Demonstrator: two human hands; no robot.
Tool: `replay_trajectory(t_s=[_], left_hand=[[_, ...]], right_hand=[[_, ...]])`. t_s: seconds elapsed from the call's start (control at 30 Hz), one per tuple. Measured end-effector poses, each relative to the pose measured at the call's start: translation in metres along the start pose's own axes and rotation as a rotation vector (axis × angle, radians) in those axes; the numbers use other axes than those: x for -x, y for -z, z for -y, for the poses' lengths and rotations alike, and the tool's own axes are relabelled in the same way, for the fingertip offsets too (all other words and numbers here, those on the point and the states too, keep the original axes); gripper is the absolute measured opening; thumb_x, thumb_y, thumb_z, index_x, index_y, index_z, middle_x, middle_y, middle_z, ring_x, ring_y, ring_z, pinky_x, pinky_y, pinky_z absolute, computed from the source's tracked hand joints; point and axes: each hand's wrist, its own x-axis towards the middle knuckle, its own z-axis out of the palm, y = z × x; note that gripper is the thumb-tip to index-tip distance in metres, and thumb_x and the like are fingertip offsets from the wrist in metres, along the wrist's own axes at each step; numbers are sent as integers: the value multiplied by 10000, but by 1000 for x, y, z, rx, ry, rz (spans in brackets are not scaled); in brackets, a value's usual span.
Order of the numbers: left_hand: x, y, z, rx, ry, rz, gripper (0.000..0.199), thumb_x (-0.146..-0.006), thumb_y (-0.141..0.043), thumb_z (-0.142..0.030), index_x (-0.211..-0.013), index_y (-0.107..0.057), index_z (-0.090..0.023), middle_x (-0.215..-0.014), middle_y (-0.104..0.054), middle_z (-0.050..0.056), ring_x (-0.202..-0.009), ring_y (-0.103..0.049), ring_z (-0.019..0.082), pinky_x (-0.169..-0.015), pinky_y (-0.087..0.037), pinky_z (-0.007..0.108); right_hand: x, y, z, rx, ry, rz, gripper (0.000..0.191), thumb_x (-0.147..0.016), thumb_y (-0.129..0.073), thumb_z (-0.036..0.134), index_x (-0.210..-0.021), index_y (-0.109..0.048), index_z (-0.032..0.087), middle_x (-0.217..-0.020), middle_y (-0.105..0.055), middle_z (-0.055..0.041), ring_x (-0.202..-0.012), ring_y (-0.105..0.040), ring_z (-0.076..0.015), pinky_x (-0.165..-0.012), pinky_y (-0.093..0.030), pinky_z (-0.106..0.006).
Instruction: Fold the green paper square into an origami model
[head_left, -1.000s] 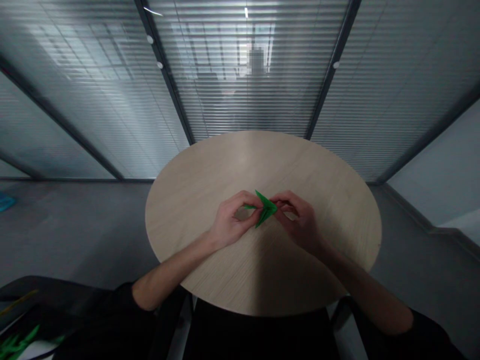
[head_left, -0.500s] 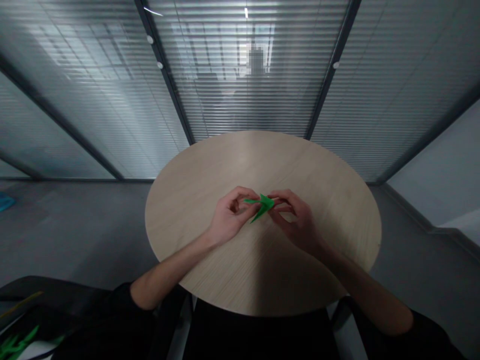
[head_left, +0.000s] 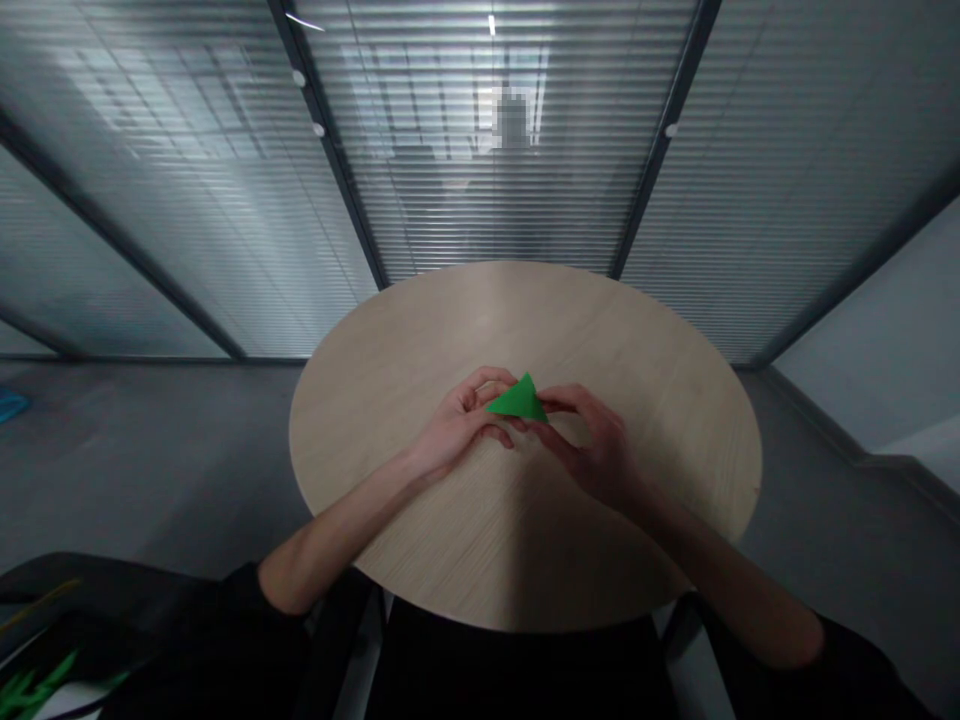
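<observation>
A folded piece of green paper, now showing a flat triangular face, is held between both hands over the middle of the round wooden table. My left hand grips its left side, with the thumb near the lower edge and some fingers behind the paper. My right hand pinches the right corner between thumb and fingertips. The paper hides part of the left fingertips.
Glass partitions with blinds rise behind the table, and a blurred figure shows in the glass. A dark chair with green items on it stands at lower left. A blue object lies on the floor at far left.
The green paper has turned from a pointed, several-pronged shape to a broad triangular face. The left fingers have shifted around it, and both hands stay over the same spot.
</observation>
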Motion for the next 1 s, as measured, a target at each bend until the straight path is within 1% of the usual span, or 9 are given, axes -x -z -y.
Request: replay_trajectory(t_s=[0.07,0.23,0.33,0.43,0.57,0.7,0.83,0.97,1.0], left_hand=[[-1,1,1,-42,-9,10,367,-833,-752,-157,-1150,-571,-195,-973,-739,50,-763,-739,169,-590,-598,219],[0,0,4,-182,-66,48,421,-896,-701,-187,-1267,-506,-224,-986,-711,42,-807,-739,179,-682,-630,281],[3,-3,6,-299,-162,23,474,-894,-695,-167,-1320,-497,-231,-1009,-660,37,-827,-710,153,-683,-607,241],[5,-4,7,-429,-253,-35,457,-891,-716,-188,-1316,-550,-220,-1063,-614,59,-873,-663,139,-645,-568,185],[6,-2,5,-510,-355,-81,352,-898,-740,-253,-1234,-644,-209,-1104,-583,81,-946,-637,156,-639,-568,167],[4,0,5,-536,-401,-90,170,-930,-713,-302,-1049,-724,-182,-1051,-583,77,-894,-634,146,-634,-597,180],[2,-1,5,-534,-382,-78,156,-937,-705,-319,-954,-742,-169,-979,-608,68,-824,-629,136,-620,-614,197],[3,-2,4,-536,-361,-82,165,-927,-722,-327,-933,-759,-166,-969,-604,68,-793,-630,130,-586,-598,187],[4,-2,4,-538,-359,-85,165,-922,-729,-332,-932,-766,-171,-967,-597,66,-777,-626,127,-571,-592,186]], right_hand=[[-1,2,1,-5,21,-14,145,-963,-677,243,-1104,-645,231,-991,-734,-45,-876,-709,-184,-797,-601,-334],[-3,4,4,1,42,-66,76,-967,-646,210,-1041,-653,225,-921,-718,-37,-841,-684,-180,-766,-579,-328],[-4,4,5,1,10,-91,51,-975,-627,206,-987,-667,234,-879,-713,-28,-806,-677,-178,-748,-569,-330],[-4,5,5,4,-23,-97,63,-980,-618,221,-961,-675,238,-842,-704,-24,-770,-668,-179,-724,-560,-331],[-4,6,5,8,-42,-84,64,-978,-617,229,-947,-673,237,-834,-699,-23,-763,-664,-178,-718,-558,-332],[-5,5,5,-7,-58,-86,55,-967,-628,218,-932,-668,232,-833,-687,-17,-748,-653,-164,-707,-555,-317],[-5,5,5,-36,-70,-94,70,-955,-629,204,-896,-661,223,-816,-662,-13,-730,-634,-153,-682,-552,-307],[-5,5,4,-118,-105,-55,6,-928,-671,222,-933,-671,226,-890,-642,-26,-823,-634,-165,-692,-586,-294],[-5,5,4,-148,-119,-37,33,-922,-684,233,-953,-674,230,-915,-641,-28,-841,-638,-165,-701,-599,-292]])
